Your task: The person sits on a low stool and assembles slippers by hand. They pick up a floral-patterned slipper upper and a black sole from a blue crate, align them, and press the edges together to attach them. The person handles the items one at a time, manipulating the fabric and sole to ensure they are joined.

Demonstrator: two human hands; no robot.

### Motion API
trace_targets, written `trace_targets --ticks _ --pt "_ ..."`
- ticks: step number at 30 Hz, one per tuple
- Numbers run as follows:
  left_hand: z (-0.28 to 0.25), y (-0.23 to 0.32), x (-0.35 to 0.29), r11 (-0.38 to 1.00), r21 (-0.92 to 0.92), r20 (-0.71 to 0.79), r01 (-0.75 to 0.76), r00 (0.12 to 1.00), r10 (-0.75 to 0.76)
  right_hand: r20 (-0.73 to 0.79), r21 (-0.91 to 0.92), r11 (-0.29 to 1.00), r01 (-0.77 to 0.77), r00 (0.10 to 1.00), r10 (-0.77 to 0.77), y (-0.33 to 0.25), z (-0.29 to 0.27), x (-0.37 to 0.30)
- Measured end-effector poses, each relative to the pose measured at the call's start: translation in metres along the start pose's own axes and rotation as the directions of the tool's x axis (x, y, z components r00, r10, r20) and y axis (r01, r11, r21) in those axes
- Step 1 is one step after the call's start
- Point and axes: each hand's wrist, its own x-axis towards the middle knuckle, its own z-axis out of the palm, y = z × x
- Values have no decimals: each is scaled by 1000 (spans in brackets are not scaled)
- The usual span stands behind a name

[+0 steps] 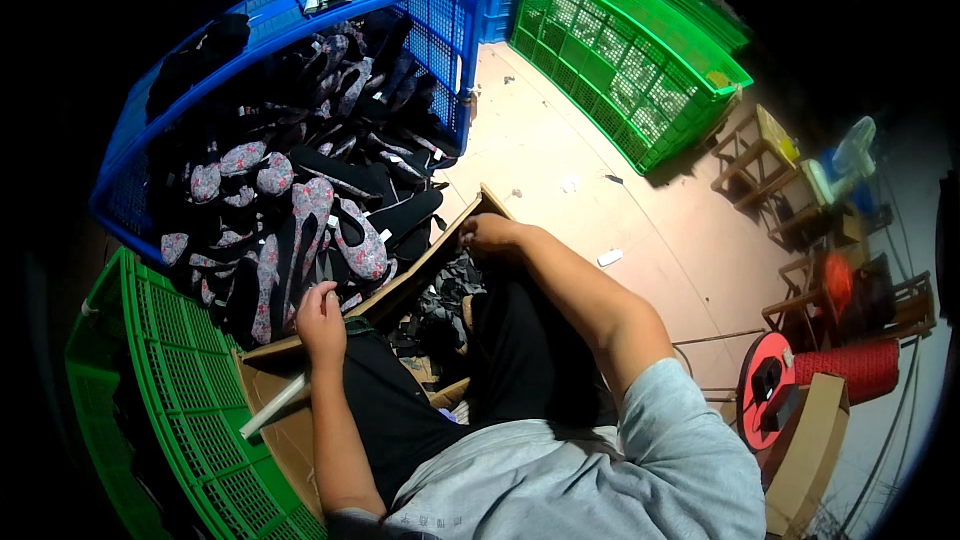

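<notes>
Green mesh crate [590,65] on pale floor [540,165]; right: wooden stool [770,132], red disc [773,346] beside red roll [862,370]

Head view: head-worn wide fisheye, left of pair, facing down, near bare left hand [321,324], bare right hand [490,234]

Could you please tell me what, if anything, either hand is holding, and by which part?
It cannot be told: the left hand shows no clear hold, and the right hand, curled, hides any grip.
</notes>
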Motion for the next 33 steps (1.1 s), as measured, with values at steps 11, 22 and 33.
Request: trace_targets --ticks 11,22,33 --pt "-9 -9 -4 1000 24 -34 14 999 -13 -153 523 849 -75 972 180 -66 -22 -21" --pt "-4 4 -4 999 25 1 -28 1000 28 22 -242 949 -202 977 214 -55 -2 20" --pt "-3 -1 -4 999 29 7 -24 1000 23 -313 852 523 -29 771 554 -58 -26 1"
